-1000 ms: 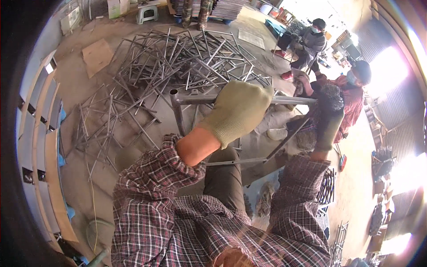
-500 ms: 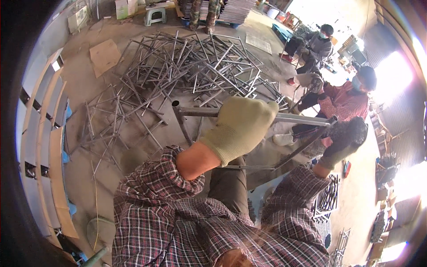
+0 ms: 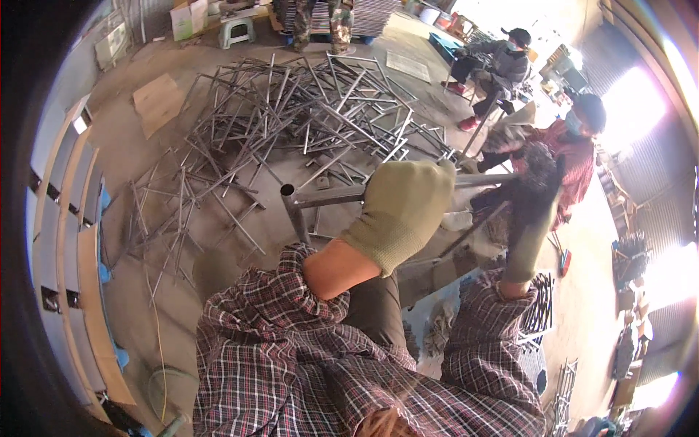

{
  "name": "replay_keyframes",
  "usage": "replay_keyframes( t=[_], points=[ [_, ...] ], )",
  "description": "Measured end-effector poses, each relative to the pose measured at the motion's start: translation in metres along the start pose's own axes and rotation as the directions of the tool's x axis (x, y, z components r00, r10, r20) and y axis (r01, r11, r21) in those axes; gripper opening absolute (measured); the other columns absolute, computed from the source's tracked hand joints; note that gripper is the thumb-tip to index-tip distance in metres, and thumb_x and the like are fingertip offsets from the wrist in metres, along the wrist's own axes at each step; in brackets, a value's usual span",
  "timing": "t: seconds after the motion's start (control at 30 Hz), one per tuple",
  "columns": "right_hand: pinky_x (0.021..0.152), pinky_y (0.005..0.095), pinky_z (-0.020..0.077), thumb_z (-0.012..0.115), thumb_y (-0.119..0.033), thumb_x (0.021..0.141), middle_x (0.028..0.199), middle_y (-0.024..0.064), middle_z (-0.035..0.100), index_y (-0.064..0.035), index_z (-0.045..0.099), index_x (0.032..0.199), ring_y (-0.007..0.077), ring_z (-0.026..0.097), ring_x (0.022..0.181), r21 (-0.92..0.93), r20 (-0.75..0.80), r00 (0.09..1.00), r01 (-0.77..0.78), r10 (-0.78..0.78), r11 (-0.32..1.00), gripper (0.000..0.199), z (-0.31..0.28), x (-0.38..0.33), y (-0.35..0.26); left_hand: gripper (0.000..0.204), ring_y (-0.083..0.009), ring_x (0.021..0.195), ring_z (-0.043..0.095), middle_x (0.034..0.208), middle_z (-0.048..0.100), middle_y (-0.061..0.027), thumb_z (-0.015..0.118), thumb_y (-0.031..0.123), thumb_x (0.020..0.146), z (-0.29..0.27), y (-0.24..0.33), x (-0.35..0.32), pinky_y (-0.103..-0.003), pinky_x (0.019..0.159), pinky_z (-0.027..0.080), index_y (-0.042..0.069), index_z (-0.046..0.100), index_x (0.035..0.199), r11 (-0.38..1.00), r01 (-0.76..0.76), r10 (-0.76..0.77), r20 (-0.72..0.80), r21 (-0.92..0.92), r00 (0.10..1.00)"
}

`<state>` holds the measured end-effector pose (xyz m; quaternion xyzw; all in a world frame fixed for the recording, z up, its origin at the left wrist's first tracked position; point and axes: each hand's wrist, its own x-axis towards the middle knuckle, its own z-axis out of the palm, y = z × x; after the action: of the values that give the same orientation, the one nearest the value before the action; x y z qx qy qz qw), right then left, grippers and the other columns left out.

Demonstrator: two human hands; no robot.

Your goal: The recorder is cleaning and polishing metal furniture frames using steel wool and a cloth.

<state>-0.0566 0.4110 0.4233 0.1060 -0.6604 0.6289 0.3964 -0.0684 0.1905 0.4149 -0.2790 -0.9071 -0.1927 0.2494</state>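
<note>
A grey metal tube frame (image 3: 331,196) is held up in front of me, its round open tube end toward the left. My left hand (image 3: 409,200), in a pale green knit glove, is closed around the frame's top bar. My right hand (image 3: 535,193) wears a glove with a dark coating and is at the right end of the same bar, covering that corner. Motion smears its fingers, so whether it grips the tube or only touches it is unclear. The lower part of the frame is partly hidden behind my left arm.
A heap of similar metal frames (image 3: 306,109) covers the floor ahead. Two masked people sit at the right, one in a red checked shirt (image 3: 571,156), one in grey (image 3: 502,65). Grey panels (image 3: 62,255) line the left side. A stool (image 3: 237,32) stands at the back.
My right hand has moved left and inward, from beyond the frame's right corner onto the bar's right end. My left hand keeps its hold. The view has shifted slightly.
</note>
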Motion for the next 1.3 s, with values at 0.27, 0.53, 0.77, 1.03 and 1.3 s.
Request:
replay_keyframes(
  t=[0.27, 0.53, 0.77, 1.03, 1.3],
  points=[
    [0.076, 0.0308, 0.0548, 0.057, -0.005, 0.091, 0.108, 0.0106, 0.064, 0.0012, 0.047, 0.131, 0.0212, 0.066, 0.086, -0.323, 0.179, 0.974, -0.072, 0.136, 0.944, 0.042, -0.022, 0.03, -0.015, 0.006, -0.0222, 0.065, 0.069, 0.071, 0.065, -0.0056, 0.058, 0.014, 0.081, 0.005, 0.006, 0.008, -0.035, 0.053, 0.054, 0.011, 0.059, 0.087, 0.994, -0.089, 0.093, -0.064, 0.063, 0.994],
    [0.075, 0.0281, 0.0539, 0.065, -0.003, 0.086, 0.098, 0.0111, 0.066, 0.0014, 0.056, 0.113, 0.0175, 0.065, 0.086, -0.101, 0.034, 0.997, -0.065, 0.069, 0.993, 0.029, 0.001, 0.023, 0.026, 0.007, -0.0224, 0.067, 0.069, 0.073, 0.065, -0.0065, 0.059, 0.013, 0.081, -0.007, 0.002, -0.002, -0.034, 0.055, 0.054, 0.011, 0.058, 0.088, 0.991, -0.047, 0.05, -0.019, 0.125, 0.999],
    [0.073, 0.0273, 0.0513, 0.056, -0.019, 0.096, 0.099, 0.0053, 0.058, -0.0034, 0.048, 0.122, 0.0142, 0.059, 0.086, 0.123, -0.261, 0.963, 0.105, -0.07, 0.987, 0.031, 0.015, -0.023, 0.066, 0.007, -0.0205, 0.067, 0.069, 0.072, 0.066, -0.0057, 0.06, 0.015, 0.082, -0.007, -0.004, -0.01, -0.032, 0.055, 0.054, 0.01, 0.06, 0.087, 0.991, 0.016, -0.01, -0.043, 0.136, 0.999],
    [0.07, 0.0269, 0.0506, 0.051, -0.019, 0.099, 0.103, 0.0043, 0.052, -0.0035, 0.042, 0.132, 0.0139, 0.055, 0.087, 0.191, 0.063, 0.935, -0.354, 0.348, 0.916, 0.037, -0.009, -0.07, 0.104, 0.007, -0.0237, 0.066, 0.069, 0.072, 0.065, -0.0068, 0.059, 0.015, 0.083, 0.003, -0.025, -0.002, -0.034, 0.056, 0.054, 0.009, 0.059, 0.086, 0.995, 0.029, -0.022, -0.074, 0.096, 0.997],
    [0.064, 0.0358, 0.0501, 0.072, -0.007, 0.076, 0.083, 0.0128, 0.064, -0.0023, 0.053, 0.109, 0.026, 0.064, 0.075, -0.697, 0.147, 0.986, 0.155, -0.072, 0.7, 0.038, -0.001, -0.031, 0.082, 0.007, -0.0224, 0.066, 0.069, 0.07, 0.065, -0.0068, 0.058, 0.015, 0.084, 0.003, -0.032, -0.001, -0.034, 0.056, 0.054, 0.009, 0.059, 0.086, 0.997, -0.001, 0.009, -0.093, 0.083, 0.996]
  ],
)
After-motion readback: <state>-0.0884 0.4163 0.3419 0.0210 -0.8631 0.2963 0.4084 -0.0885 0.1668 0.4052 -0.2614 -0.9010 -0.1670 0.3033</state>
